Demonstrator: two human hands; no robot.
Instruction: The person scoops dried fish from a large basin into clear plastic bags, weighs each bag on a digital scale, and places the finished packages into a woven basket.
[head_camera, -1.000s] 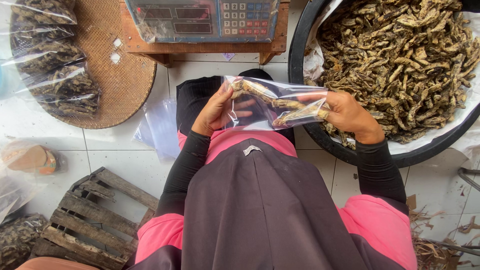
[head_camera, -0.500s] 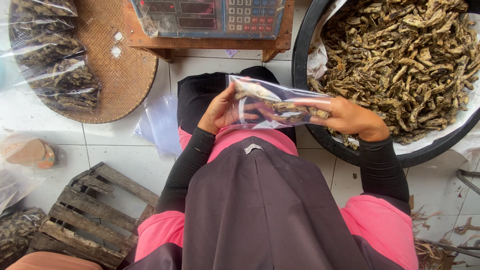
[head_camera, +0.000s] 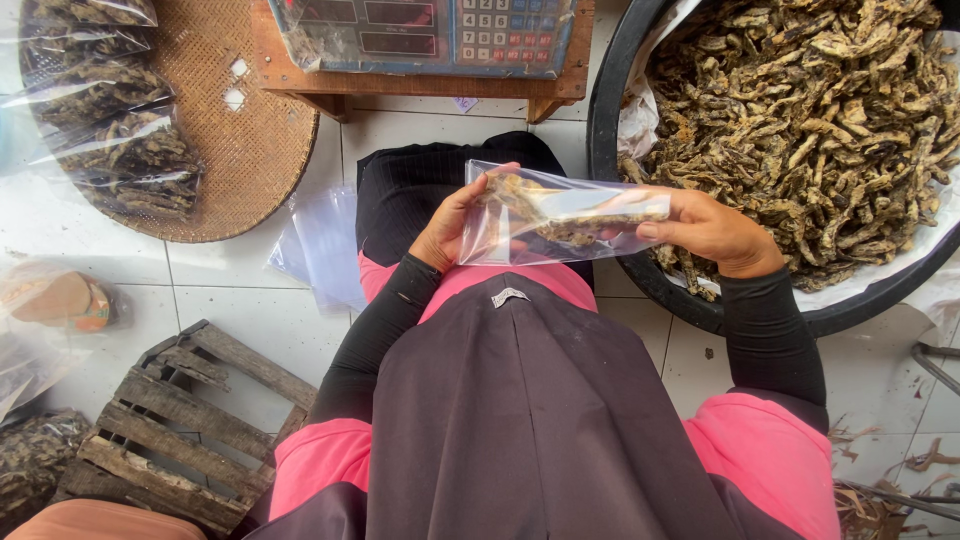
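Both hands hold 1 clear plastic bag (head_camera: 560, 215) of dried fish above the lap: the left hand (head_camera: 452, 228) grasps its left end, the right hand (head_camera: 712, 232) grasps its right end. The bag lies just beside the near-left rim of the black basin (head_camera: 606, 130) heaped with dried fish (head_camera: 820, 110). Filled packets (head_camera: 110, 130) rest on the woven tray (head_camera: 250, 140), at its left edge.

floor: white tiles (head_camera: 250, 310) | wooden pallet (head_camera: 170, 430) lower left | light: even daylight

One clear bag (head_camera: 560, 215) in two hands, one black basin (head_camera: 610, 130), one scale (head_camera: 420, 30), one woven tray (head_camera: 250, 150), one wooden pallet (head_camera: 180, 430).
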